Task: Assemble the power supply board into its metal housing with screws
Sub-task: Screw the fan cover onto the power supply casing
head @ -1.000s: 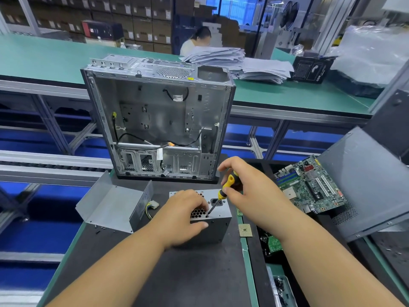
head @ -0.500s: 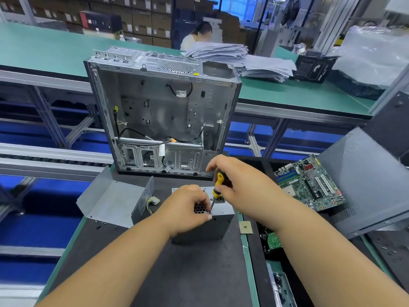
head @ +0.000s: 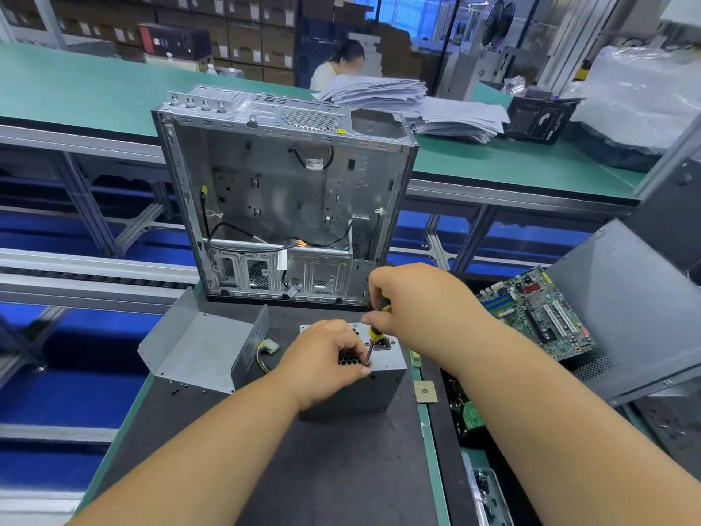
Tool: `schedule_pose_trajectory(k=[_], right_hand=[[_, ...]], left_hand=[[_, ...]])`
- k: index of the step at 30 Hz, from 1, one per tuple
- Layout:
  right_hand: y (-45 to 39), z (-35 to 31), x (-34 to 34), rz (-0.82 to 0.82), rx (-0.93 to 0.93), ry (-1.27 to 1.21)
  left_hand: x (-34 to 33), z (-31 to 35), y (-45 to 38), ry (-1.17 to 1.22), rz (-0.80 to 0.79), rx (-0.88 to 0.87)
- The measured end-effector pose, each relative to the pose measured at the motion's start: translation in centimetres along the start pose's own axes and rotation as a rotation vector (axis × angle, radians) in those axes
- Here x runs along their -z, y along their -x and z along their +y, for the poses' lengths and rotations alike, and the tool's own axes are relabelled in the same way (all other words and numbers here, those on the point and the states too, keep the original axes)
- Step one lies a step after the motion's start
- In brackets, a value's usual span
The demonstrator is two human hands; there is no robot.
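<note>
While the left hand (head: 326, 358) grips the housing's (head: 383, 377) top edge, the right hand (head: 413, 301) pinches the screwdriver (head: 373, 334).

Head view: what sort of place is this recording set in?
Most likely an electronics assembly or repair line in a factory. An open computer case stands on the workbench, a circuit board lies to the right, and stacked cartons fill the background.

screwdriver tip (head: 367, 359): hidden behind the left hand (head: 326, 364)
screw: not discernible
parts tray (head: 489, 495): cut off by the bottom edge
</note>
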State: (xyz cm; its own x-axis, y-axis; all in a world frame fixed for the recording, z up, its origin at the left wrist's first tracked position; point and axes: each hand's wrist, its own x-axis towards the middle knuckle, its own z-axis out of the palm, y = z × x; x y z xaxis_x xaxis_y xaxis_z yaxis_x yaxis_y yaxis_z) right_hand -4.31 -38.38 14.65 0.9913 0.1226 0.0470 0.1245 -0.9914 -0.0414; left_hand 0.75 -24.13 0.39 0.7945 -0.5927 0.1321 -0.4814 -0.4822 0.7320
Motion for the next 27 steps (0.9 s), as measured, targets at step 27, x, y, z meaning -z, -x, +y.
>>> schedule_pose_trajectory(k=[27], right_hand=[[0.8,0.5,0.0,0.042,0.067,-0.127]], left_hand=[[0.1,-0.3,-0.1,-0.041,0.0,-0.032]])
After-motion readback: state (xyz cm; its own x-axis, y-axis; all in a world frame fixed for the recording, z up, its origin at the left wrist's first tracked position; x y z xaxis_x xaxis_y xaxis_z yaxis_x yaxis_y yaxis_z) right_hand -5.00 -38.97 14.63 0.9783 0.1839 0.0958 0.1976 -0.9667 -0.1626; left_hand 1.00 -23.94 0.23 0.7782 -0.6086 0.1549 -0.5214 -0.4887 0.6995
